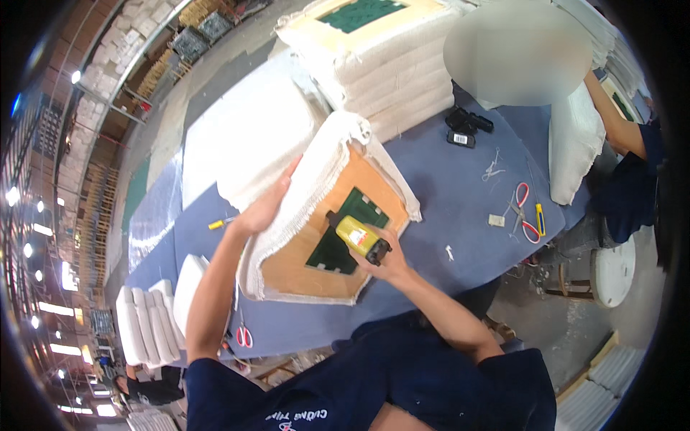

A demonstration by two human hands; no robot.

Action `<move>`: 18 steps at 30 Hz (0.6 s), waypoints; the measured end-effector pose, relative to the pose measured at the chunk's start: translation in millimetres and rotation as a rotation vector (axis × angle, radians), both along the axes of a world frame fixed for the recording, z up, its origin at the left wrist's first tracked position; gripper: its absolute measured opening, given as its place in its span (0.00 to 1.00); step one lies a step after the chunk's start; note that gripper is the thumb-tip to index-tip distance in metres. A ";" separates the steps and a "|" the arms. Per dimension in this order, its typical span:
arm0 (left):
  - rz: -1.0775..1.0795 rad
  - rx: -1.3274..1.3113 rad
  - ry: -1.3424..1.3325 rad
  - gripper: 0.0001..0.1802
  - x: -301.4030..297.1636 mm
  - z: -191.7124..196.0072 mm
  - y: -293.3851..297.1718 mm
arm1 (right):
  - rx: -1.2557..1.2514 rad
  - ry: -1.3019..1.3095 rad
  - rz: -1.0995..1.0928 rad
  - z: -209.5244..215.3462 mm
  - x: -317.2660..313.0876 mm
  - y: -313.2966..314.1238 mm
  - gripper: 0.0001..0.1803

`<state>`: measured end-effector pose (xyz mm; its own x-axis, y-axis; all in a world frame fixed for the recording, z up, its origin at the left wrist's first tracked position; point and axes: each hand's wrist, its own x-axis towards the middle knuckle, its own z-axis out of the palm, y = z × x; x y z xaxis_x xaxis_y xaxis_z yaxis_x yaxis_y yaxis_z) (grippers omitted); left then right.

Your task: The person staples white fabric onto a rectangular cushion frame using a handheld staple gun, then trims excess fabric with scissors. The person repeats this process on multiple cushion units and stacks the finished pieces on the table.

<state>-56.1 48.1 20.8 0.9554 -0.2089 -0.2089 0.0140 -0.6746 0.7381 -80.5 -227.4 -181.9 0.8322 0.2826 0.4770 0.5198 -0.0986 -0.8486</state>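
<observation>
A tilted seat cushion (287, 273) stands before me, its wooden underside with a dark green mesh panel (332, 251) turned my way and white fabric wrapped around the edge. My left hand (269, 205) grips its left side over the white cover, the fingertips partly hidden. In my right hand (388, 260) is a yellow and black tool that looks like a staple gun (355, 235), held against or just above the underside. I cannot tell whether its nose touches the wood.
Stacked white cushions (392, 86) stand behind, with another white cushion (251, 129) at left. On the blue table (438, 208) lie red-handled scissors (528, 215), a yellow-handled tool (540, 219), black items (467, 126) and thread scraps. More scissors (244, 335) lie near me. Another person (632, 165) works at right.
</observation>
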 end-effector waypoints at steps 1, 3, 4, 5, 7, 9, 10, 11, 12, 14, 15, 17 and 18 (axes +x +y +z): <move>0.013 0.157 -0.135 0.38 -4.6 -7.0 2.1 | 0.076 0.232 0.144 7.6 4.8 7.9 0.32; 0.056 0.335 -0.093 0.36 -8.0 11.5 -23.0 | 0.142 0.325 0.152 10.6 2.2 14.3 0.33; 0.084 0.416 -0.070 0.35 -12.5 13.8 -35.5 | 0.132 0.179 0.026 4.7 -2.2 16.2 0.33; 0.115 0.476 -0.218 0.33 -15.9 7.9 -43.2 | 0.119 0.034 -0.103 -0.1 -5.0 17.5 0.33; 0.148 0.612 -0.291 0.34 -22.8 0.9 -53.5 | 0.148 0.055 -0.068 2.8 -1.6 14.2 0.34; 0.161 0.686 -0.353 0.36 -30.9 -4.1 -58.6 | 0.031 0.070 0.014 24.1 17.7 1.0 0.34; 0.160 0.693 -0.377 0.37 -28.7 -3.5 -59.5 | -0.027 0.250 0.184 45.4 31.7 -5.9 0.33; 0.158 0.700 -0.405 0.39 -31.2 -3.0 -59.8 | -0.007 0.201 0.151 52.8 35.1 -10.7 0.32; 0.154 0.703 -0.411 0.39 -35.2 -2.6 -60.3 | 0.019 0.137 0.113 58.4 40.3 -13.4 0.31; 0.137 0.695 -0.440 0.41 -33.2 -3.6 -64.1 | 0.097 0.242 0.201 81.3 50.5 -17.2 0.31; 0.138 0.699 -0.445 0.41 -33.2 -3.0 -66.4 | 0.137 0.296 0.239 87.7 53.7 -17.5 0.32; 0.144 0.705 -0.456 0.42 -34.5 -2.7 -70.6 | -0.004 0.240 0.197 80.4 59.0 -11.3 0.30; 0.150 0.708 -0.438 0.43 -35.2 -1.9 -71.3 | -0.070 0.211 0.178 73.4 59.6 -7.3 0.30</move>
